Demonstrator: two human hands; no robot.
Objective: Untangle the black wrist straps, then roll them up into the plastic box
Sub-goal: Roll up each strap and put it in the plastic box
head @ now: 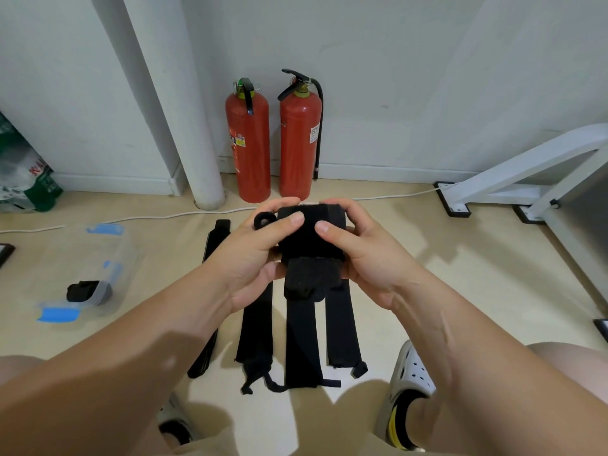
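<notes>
Four black wrist straps (301,340) lay flat, side by side on the floor by a person's feet, untangled but not yet rolled. Above them the left hand (250,258) and right hand (365,255) each curled fingers and thumb around a fifth strap (309,235), wound almost into a tight roll, its end tab hanging loose. To the left, the plastic box (125,255) held one finished roll (84,291). Two fire extinguishers (248,139) stood at the far wall. Seemingly one was stowed, with five left

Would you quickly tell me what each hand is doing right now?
Left hand: holding the rolled black strap.
Right hand: holding the same strap.
</notes>
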